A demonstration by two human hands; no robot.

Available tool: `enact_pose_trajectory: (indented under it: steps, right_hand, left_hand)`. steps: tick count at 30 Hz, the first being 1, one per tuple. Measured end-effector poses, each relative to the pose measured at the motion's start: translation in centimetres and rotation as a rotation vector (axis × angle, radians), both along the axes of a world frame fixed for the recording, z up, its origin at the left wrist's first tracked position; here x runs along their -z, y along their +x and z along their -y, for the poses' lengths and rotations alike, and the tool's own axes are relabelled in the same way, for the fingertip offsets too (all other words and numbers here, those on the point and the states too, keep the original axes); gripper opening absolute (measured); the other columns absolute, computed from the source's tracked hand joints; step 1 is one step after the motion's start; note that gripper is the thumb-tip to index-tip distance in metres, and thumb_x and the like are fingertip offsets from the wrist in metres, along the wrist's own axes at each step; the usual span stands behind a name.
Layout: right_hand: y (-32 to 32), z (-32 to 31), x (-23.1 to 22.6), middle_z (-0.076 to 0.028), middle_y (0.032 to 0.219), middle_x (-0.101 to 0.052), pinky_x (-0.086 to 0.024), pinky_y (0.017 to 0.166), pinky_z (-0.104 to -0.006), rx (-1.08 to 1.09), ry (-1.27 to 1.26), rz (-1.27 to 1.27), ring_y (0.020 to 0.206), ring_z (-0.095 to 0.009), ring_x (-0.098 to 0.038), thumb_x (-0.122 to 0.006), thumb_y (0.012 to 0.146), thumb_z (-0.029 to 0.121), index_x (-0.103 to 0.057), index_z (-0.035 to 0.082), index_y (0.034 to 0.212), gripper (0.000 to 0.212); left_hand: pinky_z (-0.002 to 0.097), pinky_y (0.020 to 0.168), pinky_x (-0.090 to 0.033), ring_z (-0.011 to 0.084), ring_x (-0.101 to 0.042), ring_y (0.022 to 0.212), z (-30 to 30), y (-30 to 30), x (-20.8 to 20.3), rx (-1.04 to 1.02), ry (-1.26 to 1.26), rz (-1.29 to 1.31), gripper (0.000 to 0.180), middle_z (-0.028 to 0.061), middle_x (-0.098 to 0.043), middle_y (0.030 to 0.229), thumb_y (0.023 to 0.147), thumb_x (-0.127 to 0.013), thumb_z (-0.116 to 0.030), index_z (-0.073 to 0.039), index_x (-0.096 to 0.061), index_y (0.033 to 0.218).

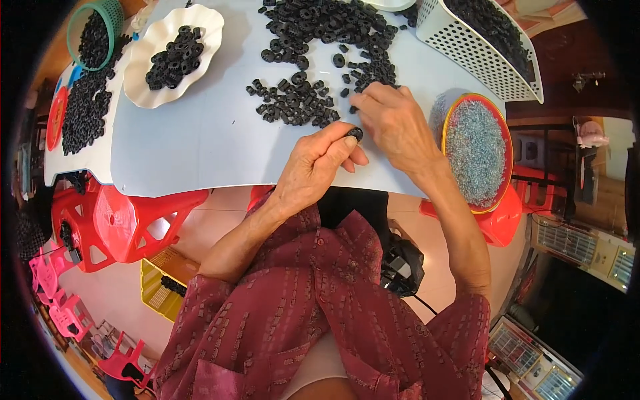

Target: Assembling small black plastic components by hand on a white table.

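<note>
Between the thumb and index finger of my left hand (313,163) is a small round black plastic part (355,134). My right hand (397,123) is just to its right, fingers bent and closed, with the fingertips down at the near edge of a pile of small black pieces (373,69). Whatever those fingertips pinch is hidden. Left of them lies a loose heap of small black parts (293,103). Farther back spreads a larger heap of round black parts (327,23). All of these lie on a pale blue-grey table (193,147).
A white scalloped dish (141,87) holds black parts at left. Beyond it, a green basket (113,27) and more black pieces (87,110) sit. At right are a perforated white basket (480,67) and a red-yellow bowl (509,157) of clear bluish bits. Red stools (127,220) stand below.
</note>
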State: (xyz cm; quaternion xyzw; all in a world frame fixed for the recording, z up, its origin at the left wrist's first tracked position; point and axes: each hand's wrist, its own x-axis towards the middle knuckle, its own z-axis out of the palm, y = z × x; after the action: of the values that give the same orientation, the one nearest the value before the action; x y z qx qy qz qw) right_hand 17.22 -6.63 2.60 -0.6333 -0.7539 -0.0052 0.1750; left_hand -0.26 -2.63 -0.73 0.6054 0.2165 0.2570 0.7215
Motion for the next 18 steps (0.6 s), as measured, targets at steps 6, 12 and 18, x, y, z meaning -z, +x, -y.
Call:
enact_pose_trajectory:
  steps: [6, 12, 18]
  right_hand:
    - [0.3, -0.7, 0.0, -0.006, 0.078, -0.056, -0.038, 0.067, -0.0348, -0.016, -0.047, 0.102, 0.077, -0.023, -0.057, -0.063, 0.072, 0.005, -0.059, 0.005, 0.086, 0.015]
    - [0.2, 1.0, -1.5, -0.006, 0.069, -0.054, -0.041, 0.065, -0.0367, -0.025, -0.091, -0.109, 0.069, -0.024, -0.057, -0.064, 0.073, 0.012, -0.056, 0.004, 0.073, 0.011]
    - [-0.2, 2.1, -1.9, -0.008, 0.074, -0.061, -0.049, 0.058, -0.0279, -0.001, -0.193, -0.608, 0.061, -0.016, -0.060, -0.064, 0.074, 0.004, -0.061, 0.000, 0.084, 0.011]
  left_hand:
    - [0.0256, 0.066, -0.047, 0.0120, -0.055, 0.069, -0.2, 0.2, 0.3, -0.010, -0.019, 0.034, 0.023, 0.0081, -0.065, 0.081, 0.096, -0.045, -0.014, 0.005, -0.056, 0.105]
    - [0.0260, 0.069, -0.047, 0.0127, -0.056, 0.072, -0.3, 0.2, 0.3, -0.059, -0.107, 0.109, 0.024, 0.0073, -0.063, 0.084, 0.097, -0.045, -0.016, 0.004, -0.057, 0.103]
    - [0.0261, 0.071, -0.047, 0.0126, -0.056, 0.073, -0.5, 0.1, 0.4, -0.013, -0.144, 0.123, 0.026, 0.0074, -0.062, 0.086, 0.097, -0.044, -0.019, 0.003, -0.058, 0.100]
